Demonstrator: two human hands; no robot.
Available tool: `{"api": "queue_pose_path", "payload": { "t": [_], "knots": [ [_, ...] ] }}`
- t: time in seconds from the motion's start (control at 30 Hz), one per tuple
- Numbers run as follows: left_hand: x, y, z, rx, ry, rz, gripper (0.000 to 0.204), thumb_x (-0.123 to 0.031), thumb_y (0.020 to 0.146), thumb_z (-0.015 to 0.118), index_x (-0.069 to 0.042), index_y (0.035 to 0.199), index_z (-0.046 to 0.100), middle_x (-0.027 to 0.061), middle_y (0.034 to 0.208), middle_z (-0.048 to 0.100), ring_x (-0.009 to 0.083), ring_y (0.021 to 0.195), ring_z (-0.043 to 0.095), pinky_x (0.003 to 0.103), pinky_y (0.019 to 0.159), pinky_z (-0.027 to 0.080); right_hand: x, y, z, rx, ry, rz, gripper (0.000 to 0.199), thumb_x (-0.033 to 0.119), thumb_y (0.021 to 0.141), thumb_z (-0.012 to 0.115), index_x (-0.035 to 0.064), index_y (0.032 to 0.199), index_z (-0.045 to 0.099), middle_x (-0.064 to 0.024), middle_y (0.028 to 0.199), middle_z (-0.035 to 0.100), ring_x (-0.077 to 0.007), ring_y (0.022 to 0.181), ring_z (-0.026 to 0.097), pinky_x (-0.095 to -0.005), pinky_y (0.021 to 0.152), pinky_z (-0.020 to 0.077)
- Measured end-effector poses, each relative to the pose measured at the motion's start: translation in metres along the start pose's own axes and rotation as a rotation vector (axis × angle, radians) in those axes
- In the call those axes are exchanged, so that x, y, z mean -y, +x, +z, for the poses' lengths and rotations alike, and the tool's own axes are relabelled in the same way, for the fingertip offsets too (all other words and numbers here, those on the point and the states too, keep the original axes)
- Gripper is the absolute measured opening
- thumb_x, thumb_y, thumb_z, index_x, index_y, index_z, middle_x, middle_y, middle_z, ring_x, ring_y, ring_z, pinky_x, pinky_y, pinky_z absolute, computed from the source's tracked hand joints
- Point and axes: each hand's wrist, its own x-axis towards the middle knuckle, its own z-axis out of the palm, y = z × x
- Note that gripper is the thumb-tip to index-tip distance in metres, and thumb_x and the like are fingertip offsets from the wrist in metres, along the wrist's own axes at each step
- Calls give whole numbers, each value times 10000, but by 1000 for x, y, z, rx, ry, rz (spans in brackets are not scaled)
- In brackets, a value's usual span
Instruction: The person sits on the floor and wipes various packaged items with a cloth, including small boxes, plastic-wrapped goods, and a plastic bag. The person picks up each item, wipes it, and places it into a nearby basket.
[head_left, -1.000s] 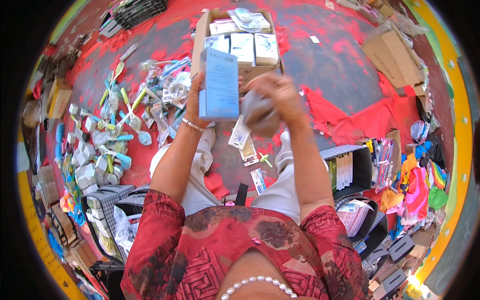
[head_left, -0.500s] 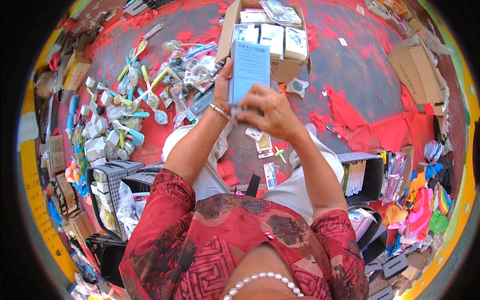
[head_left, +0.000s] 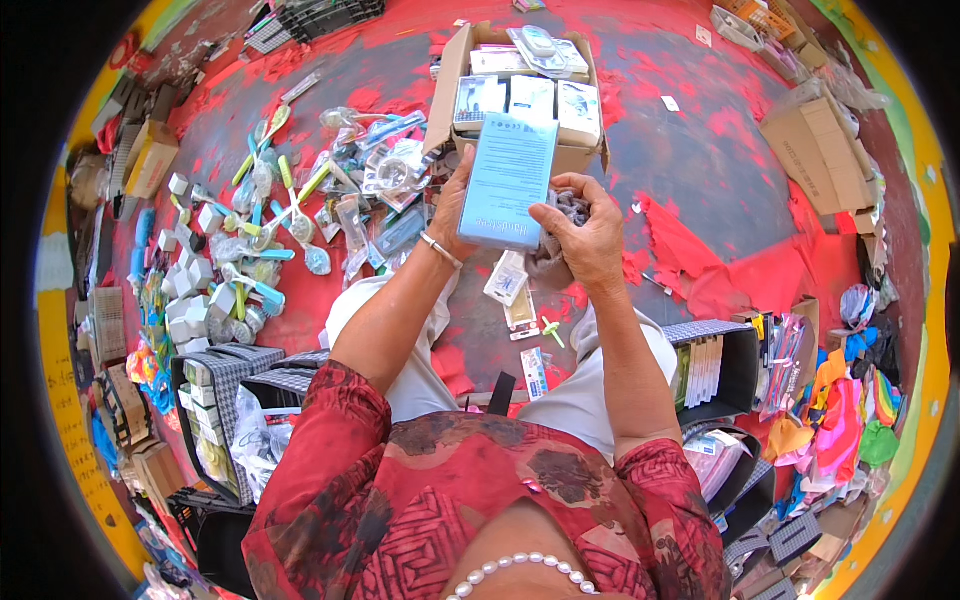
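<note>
My left hand (head_left: 455, 205) grips a flat light-blue box (head_left: 508, 175) by its left edge and holds it up between my knees. The printed face of the box is turned up. In my right hand (head_left: 592, 235) is a crumpled grey cloth (head_left: 549, 262), bunched under the fingers and thumb at the lower right corner of the box. Behind the blue box stands an open cardboard carton (head_left: 452, 85) filled with white packs (head_left: 530, 98). A clear blister pack (head_left: 540, 42) lies on top of them.
Brushes (head_left: 300, 228) and plastic-wrapped goods (head_left: 395, 170) lie heaped on the left. Small white boxes (head_left: 185, 290) are piled farther left. Checked bins (head_left: 235, 410) stand by my left side, a bin of packs (head_left: 735, 365) by my right. Small packages (head_left: 535, 372) lie between my legs.
My right hand has moved from the front of the blue box to its right side, with the grey cloth now plainly visible. The box has tilted and come slightly lower.
</note>
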Motion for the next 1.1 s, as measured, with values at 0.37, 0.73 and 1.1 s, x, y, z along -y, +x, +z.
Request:
{"api": "queue_pose_path", "payload": {
  "t": [0.37,0.73,1.1],
  "knots": [
    [0,-13,14,-155,459,-253,425,-300,901,505,-63,1247,437,78,1103,573,168,936,604,321,809,516,10,-5,12,-193,-256,-637,162,152,699,710,83,804,607,-75,771,561,-243,635,580,-313,555,465],
    [11,-16,-2,-295,247,-405,466,-399,862,556,-40,1155,508,135,954,616,200,715,638,278,597,549,-15,59,-55,-681,-184,-188,158,194,746,677,47,794,644,-111,782,605,-226,669,592,-315,619,461],
    [4,-16,-3,-268,233,-310,405,-332,894,522,-33,1165,482,125,1006,611,213,840,641,330,679,556,-3,37,-9,16,-170,-417,61,87,794,646,34,780,620,-36,776,617,-110,684,569,-250,601,456]
  ]
}}
